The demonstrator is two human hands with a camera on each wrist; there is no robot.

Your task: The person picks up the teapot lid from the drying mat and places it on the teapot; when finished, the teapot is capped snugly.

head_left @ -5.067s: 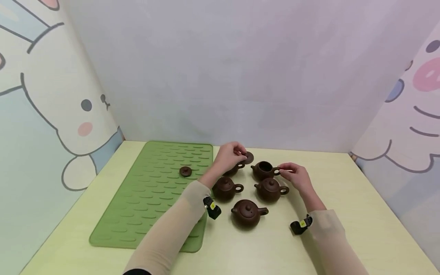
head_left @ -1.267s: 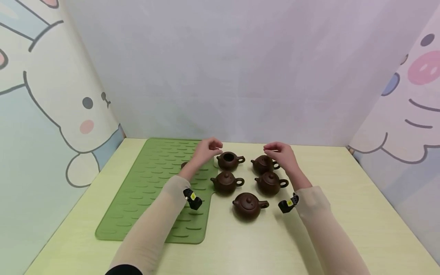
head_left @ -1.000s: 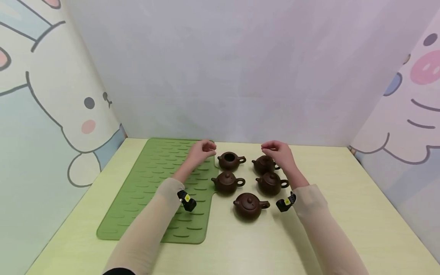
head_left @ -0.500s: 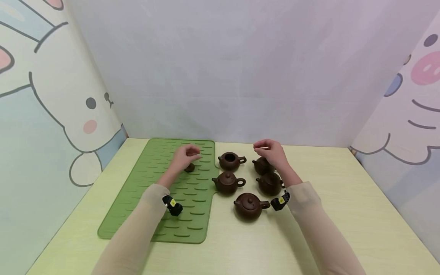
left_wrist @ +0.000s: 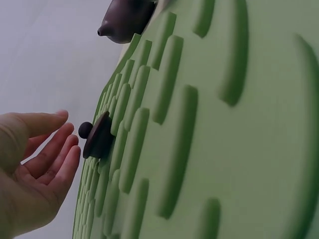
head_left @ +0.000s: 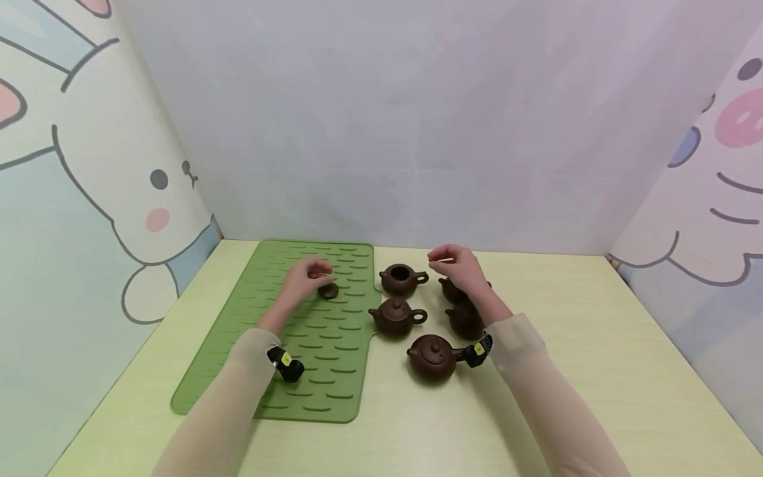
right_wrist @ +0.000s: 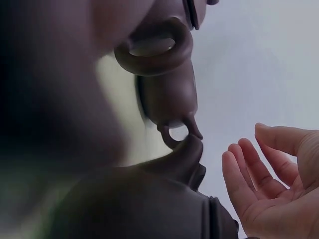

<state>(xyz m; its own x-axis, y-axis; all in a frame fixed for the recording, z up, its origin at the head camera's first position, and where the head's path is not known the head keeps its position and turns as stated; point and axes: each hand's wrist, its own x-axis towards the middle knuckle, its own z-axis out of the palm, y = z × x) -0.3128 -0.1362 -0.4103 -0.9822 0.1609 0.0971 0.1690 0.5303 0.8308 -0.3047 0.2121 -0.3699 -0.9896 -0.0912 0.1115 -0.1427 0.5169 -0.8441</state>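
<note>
My left hand hovers over the green mat beside a small dark brown teapot lid. In the left wrist view, its loosely bent fingers are close to the knob of the lid, with a narrow gap between. My right hand hangs in the air, fingers relaxed and holding nothing, above the lidded back right teapot, which it partly hides. Left of that hand stands a lidless teapot, its dark opening facing up. The right wrist view shows the right hand apart from the teapots.
Three more lidded teapots stand nearer: one by the mat's edge, one under the right forearm, one in front. A pale table bears everything. A plain wall rises behind, with cartoon-printed panels at both sides.
Earlier, the left hand held a lid and the right touched the back right teapot, then lidless. That teapot now wears a lid. The left hand has moved left to the mat's lid; the right drifted left.
</note>
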